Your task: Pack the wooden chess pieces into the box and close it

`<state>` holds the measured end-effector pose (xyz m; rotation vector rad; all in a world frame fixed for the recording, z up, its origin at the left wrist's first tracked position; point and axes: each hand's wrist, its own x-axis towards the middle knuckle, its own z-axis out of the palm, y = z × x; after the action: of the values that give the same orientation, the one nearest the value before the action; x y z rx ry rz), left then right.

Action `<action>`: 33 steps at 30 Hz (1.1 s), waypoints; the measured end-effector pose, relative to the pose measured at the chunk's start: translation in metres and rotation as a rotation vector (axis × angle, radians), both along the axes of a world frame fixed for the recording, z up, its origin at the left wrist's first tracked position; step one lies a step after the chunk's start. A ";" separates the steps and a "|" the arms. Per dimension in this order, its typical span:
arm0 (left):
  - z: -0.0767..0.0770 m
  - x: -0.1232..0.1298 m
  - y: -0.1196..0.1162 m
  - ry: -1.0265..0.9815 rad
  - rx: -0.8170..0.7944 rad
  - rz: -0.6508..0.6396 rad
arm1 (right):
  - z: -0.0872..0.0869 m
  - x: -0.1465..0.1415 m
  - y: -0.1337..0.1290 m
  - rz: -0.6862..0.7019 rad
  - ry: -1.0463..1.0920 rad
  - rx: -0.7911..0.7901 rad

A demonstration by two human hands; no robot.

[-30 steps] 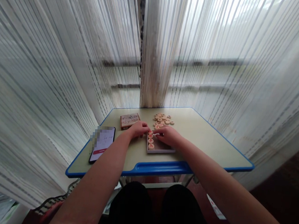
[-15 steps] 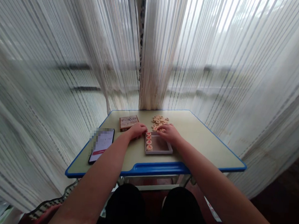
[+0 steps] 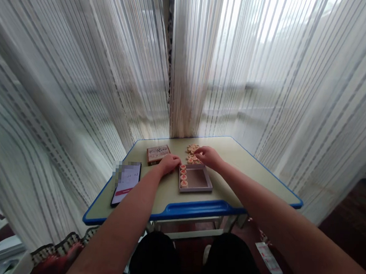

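A shallow open box (image 3: 195, 190) lies on the table, with a column of several round Chinese chess pieces (image 3: 183, 177) with red characters along its left side. My left hand (image 3: 169, 164) is at the box's upper left corner, its fingers closed and its fingertips against the edge; the thumb is mostly hidden. Beyond the box is a heap of loose Chinese chess pieces (image 3: 192, 149). My right hand (image 3: 211, 157) hovers over the right side of this heap, fingers bent and slightly apart, with no piece plainly visible between them.
A printed box lid (image 3: 157, 152) lies at the back left, behind my left hand. A phone (image 3: 127, 185) with a lit screen lies at the left edge. The table (image 3: 254, 177) has a raised blue rim, and striped curtains (image 3: 186, 71) hang behind it.
My right hand has moved from the box's far edge away from me to the heap of pieces. My left hand stays at the box corner. The camera view has shifted slightly.
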<state>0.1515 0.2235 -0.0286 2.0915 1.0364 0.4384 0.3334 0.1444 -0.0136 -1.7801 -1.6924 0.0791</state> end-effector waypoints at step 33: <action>-0.004 0.013 0.007 0.067 0.249 0.101 | -0.007 0.015 0.017 0.035 -0.194 -0.128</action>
<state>0.1641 0.2302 -0.0322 2.2924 1.1810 0.5769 0.3484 0.1615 -0.0207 -1.9035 -1.8932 0.0309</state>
